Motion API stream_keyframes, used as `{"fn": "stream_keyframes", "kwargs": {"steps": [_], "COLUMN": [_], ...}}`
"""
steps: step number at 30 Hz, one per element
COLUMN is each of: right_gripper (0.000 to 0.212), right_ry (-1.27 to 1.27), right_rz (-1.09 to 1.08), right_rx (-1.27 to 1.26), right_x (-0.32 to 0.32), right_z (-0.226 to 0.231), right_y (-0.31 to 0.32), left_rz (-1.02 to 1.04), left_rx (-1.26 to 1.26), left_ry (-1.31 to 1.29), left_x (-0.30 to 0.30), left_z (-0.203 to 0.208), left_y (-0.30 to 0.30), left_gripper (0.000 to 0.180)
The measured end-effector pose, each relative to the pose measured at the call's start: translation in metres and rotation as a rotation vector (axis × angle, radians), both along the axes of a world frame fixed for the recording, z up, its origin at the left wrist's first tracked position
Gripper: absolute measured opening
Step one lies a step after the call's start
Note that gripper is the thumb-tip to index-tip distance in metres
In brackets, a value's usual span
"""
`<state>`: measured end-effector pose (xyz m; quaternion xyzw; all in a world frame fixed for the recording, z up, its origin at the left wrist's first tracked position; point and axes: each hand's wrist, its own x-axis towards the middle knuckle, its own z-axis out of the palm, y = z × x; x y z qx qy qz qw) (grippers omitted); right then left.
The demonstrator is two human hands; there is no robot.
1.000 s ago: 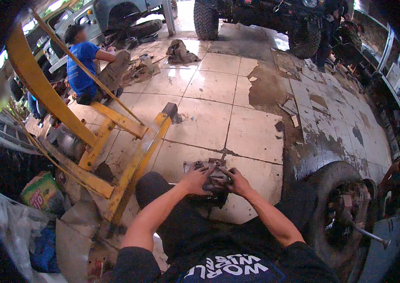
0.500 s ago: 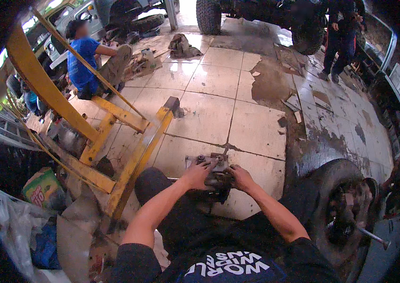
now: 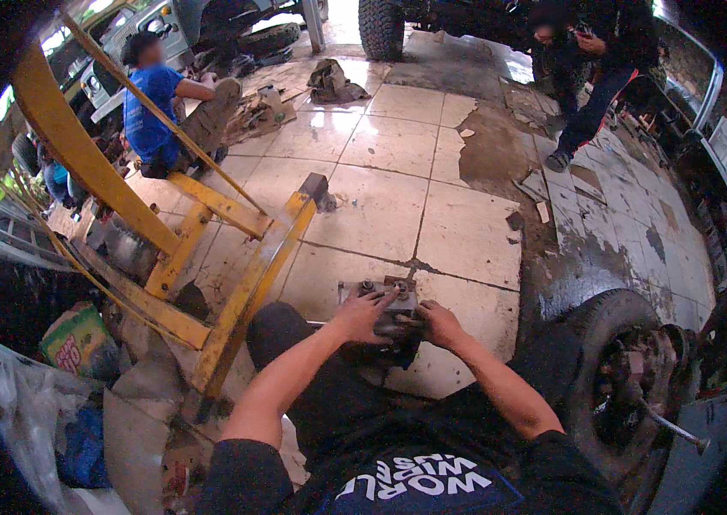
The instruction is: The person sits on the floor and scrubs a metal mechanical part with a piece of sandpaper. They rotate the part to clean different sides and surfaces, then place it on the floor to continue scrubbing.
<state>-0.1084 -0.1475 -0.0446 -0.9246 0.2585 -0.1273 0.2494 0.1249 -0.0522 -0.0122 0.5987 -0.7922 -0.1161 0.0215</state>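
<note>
Hands: left, right both gripping greasy metal part on tiled floor

A yellow hoist is seen at left, a tyre at right, and two people (one seated) beyond.

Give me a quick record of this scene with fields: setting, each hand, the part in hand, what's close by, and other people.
Setting: tiled workshop floor, stained and cracked on the right
Left hand: resting on the grey metal part, fingers spread over its top
Right hand: gripping the part's right side
Part: greasy metal assembly with bolts, on the floor between the person's legs
Nearby: yellow steel hoist frame to the left; wheel to the right
Others: seated person in blue shirt; standing person at the back
</note>
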Motion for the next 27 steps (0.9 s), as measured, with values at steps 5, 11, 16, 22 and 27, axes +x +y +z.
{"fn": "stream_keyframes", "kwargs": {"steps": [5,11,16,22,27], "right_gripper": [0.038,0.037,0.036,0.042,0.034], "right_ry": [0.082,0.006,0.092,0.120,-0.039], "right_rz": [-0.021,-0.062,-0.075,-0.083,-0.073], "right_rx": [0.099,0.073,0.059,0.171,0.011], "right_x": [-0.011,-0.010,-0.013,-0.009,-0.001], "right_z": [0.003,0.002,0.005,0.011,-0.004], "right_y": [-0.005,0.004,-0.003,-0.002,0.002], "left_rz": [-0.018,-0.024,-0.030,-0.044,-0.037], "left_rx": [-0.026,-0.088,-0.070,-0.063,-0.056], "left_ry": [0.035,0.001,-0.033,0.009,-0.013], "left_x": [0.002,0.003,0.003,0.005,0.002], "left_z": [-0.002,-0.007,-0.004,-0.003,-0.001], "left_y": [0.004,0.005,0.003,0.006,0.003], "left_gripper": [0.122,0.123,0.123,0.121,0.120]}}
